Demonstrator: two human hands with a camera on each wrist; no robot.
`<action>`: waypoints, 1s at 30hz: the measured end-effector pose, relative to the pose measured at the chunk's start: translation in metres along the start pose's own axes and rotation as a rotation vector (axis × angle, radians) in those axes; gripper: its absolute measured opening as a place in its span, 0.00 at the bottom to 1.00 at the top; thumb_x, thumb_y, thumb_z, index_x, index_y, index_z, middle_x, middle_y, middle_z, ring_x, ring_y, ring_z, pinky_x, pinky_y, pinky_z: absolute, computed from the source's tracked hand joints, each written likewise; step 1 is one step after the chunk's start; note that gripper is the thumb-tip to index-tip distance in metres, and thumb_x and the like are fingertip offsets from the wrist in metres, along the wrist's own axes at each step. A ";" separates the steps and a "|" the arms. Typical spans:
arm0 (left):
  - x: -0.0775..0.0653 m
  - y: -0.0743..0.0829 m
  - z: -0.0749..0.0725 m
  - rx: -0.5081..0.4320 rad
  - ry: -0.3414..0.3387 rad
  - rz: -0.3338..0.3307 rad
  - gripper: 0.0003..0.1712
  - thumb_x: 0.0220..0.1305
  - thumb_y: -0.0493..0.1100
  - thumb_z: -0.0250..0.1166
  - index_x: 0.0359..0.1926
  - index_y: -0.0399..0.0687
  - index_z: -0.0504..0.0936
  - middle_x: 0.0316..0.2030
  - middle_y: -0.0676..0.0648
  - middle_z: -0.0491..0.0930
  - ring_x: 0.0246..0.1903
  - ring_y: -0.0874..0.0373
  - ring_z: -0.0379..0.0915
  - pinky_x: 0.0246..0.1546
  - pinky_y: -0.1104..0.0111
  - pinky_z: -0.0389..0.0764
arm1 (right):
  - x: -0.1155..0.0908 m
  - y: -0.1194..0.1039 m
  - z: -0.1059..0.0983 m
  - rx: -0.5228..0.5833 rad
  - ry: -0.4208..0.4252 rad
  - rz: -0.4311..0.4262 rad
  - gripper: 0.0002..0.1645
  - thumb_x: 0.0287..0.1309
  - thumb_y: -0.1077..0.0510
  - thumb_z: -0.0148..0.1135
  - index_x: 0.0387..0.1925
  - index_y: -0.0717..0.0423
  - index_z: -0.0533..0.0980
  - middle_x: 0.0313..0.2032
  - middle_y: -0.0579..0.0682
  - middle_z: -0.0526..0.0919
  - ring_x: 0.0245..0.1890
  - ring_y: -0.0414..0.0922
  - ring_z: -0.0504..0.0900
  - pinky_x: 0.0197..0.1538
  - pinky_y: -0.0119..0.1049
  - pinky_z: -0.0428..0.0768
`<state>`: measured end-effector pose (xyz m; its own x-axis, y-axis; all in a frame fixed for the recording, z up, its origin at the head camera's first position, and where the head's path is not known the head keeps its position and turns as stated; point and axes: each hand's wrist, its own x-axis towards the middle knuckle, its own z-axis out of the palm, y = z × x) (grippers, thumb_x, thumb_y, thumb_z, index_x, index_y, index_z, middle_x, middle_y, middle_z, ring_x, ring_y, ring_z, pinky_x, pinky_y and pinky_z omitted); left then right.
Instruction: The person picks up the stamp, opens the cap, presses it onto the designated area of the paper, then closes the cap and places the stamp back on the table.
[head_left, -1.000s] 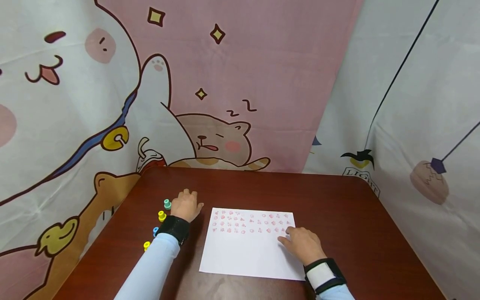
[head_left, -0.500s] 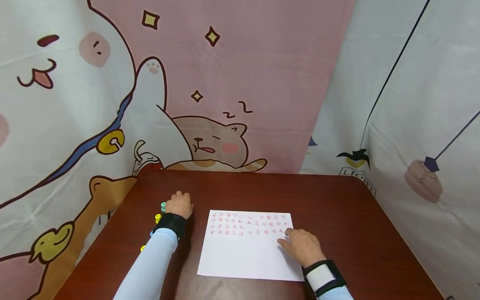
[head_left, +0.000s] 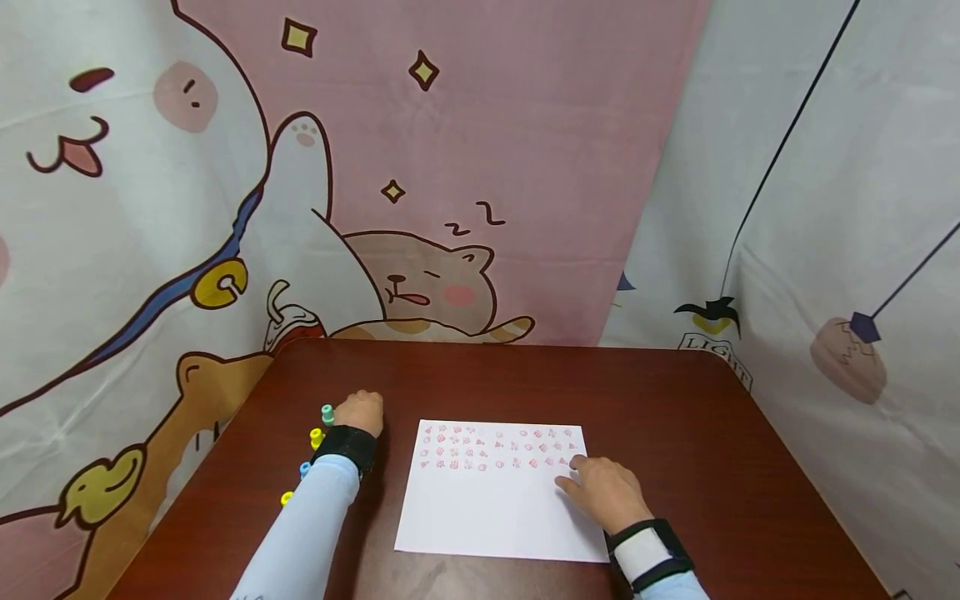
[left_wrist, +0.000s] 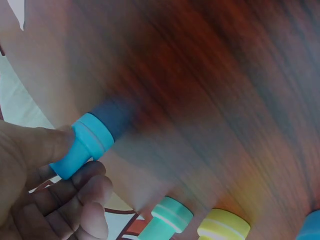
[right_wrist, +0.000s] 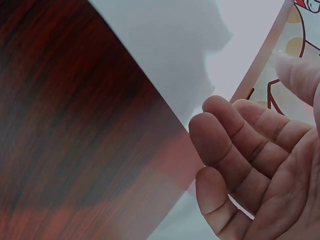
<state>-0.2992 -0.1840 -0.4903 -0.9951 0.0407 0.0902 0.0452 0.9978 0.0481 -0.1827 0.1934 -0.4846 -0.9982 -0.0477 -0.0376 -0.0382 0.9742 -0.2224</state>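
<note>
In the left wrist view, my left hand [left_wrist: 45, 185] pinches a light-blue toy stamp [left_wrist: 87, 145] between thumb and fingers. Its wide end points at the table; contact there cannot be made out. The head view shows the back of this left hand [head_left: 360, 413] at the table's far left, hiding that stamp. Beside it stands a green stamp [head_left: 327, 414], then a yellow stamp [head_left: 317, 437], a blue stamp [head_left: 304, 469] and another yellow stamp [head_left: 287, 497]. My right hand [head_left: 607, 492], fingers loosely bent, is at the right edge of a white paper [head_left: 487, 512] printed with rows of small red marks.
The brown wooden table [head_left: 720, 467] extends on both sides of the paper. Behind it hangs a cartoon-printed cloth [head_left: 525, 125], with a pale printed cloth [head_left: 825, 208] to the right.
My left hand has moved slightly left, and its spread fingers have drawn in, their tips now hidden in the head view. My right hand keeps its place at the paper. The head view has shifted slightly.
</note>
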 end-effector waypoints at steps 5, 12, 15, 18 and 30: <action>0.000 -0.001 0.000 -0.021 0.007 0.014 0.09 0.55 0.30 0.71 0.38 0.33 0.84 0.30 0.34 0.80 0.28 0.43 0.76 0.32 0.48 0.83 | 0.000 -0.001 0.000 0.000 -0.017 0.008 0.23 0.55 0.44 0.71 0.43 0.58 0.83 0.32 0.53 0.86 0.25 0.46 0.77 0.32 0.47 0.78; 0.000 0.001 -0.003 -0.072 -0.001 0.032 0.07 0.55 0.28 0.70 0.36 0.33 0.84 0.29 0.36 0.82 0.25 0.45 0.76 0.32 0.50 0.83 | -0.001 -0.001 0.000 0.034 0.010 -0.017 0.23 0.55 0.45 0.71 0.43 0.58 0.84 0.34 0.54 0.87 0.27 0.47 0.79 0.35 0.49 0.79; -0.002 0.005 -0.008 -0.078 0.002 0.043 0.07 0.55 0.27 0.70 0.37 0.33 0.85 0.29 0.37 0.82 0.25 0.46 0.76 0.34 0.51 0.83 | -0.001 -0.001 0.001 0.060 0.016 -0.023 0.22 0.55 0.45 0.71 0.43 0.58 0.84 0.34 0.54 0.87 0.27 0.47 0.79 0.35 0.49 0.78; -0.005 0.009 -0.011 -0.086 -0.002 0.054 0.07 0.55 0.27 0.70 0.37 0.33 0.85 0.29 0.38 0.82 0.26 0.46 0.76 0.35 0.52 0.83 | -0.002 -0.002 0.002 0.068 0.014 -0.020 0.23 0.55 0.45 0.71 0.43 0.58 0.84 0.32 0.52 0.86 0.26 0.46 0.77 0.35 0.49 0.78; -0.018 0.034 -0.027 -0.154 -0.003 0.076 0.10 0.56 0.34 0.73 0.40 0.35 0.85 0.31 0.41 0.82 0.27 0.48 0.75 0.40 0.53 0.82 | -0.004 -0.005 0.004 0.076 0.033 -0.029 0.21 0.56 0.45 0.71 0.42 0.57 0.84 0.27 0.49 0.85 0.24 0.45 0.76 0.32 0.46 0.76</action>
<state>-0.2774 -0.1526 -0.4639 -0.9886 0.1158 0.0959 0.1326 0.9722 0.1931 -0.1787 0.1883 -0.4873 -0.9977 -0.0671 0.0018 -0.0646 0.9528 -0.2967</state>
